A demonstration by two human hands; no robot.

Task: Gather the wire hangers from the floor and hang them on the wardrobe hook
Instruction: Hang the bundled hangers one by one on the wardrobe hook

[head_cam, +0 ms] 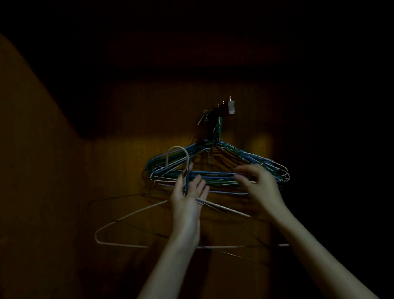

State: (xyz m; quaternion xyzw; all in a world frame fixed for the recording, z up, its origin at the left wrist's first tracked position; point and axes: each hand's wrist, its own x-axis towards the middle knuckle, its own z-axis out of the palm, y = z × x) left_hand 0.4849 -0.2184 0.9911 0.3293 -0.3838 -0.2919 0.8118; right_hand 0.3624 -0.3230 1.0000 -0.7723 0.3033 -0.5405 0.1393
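The room is very dim; nearly all that shows is a brown wood-grain wardrobe panel [124,121], lit by a warm patch around the middle and falling to black at the right and along the top. A darker band of shadow crosses the panel above the wardrobe hook [231,106], a small pale fitting with a metal tip, beside a short row of similar pegs. No brand, label or writing can be read anywhere.

A thick bundle of hung hangers [218,166] (blue, green and white wire) already dangles from the hook, their necks bunched together just below it and their triangles fanned out against the panel.

The left hand [187,192] is raised palm-up in front of that bundle, its grip closed loosely on the twisted necks of the held hangers [117,221]: one pale wire hanger whose hook loop stands above the fingers, and what seem to be one or two thin dark ones, hard to count in this light. Their triangles hang below the hand, tilted, crossing both forearms.

The right hand [259,182] hovers with fingers curled at the lower bars of the hung bundle; whether its grip pinches a wire or merely touches cannot be told
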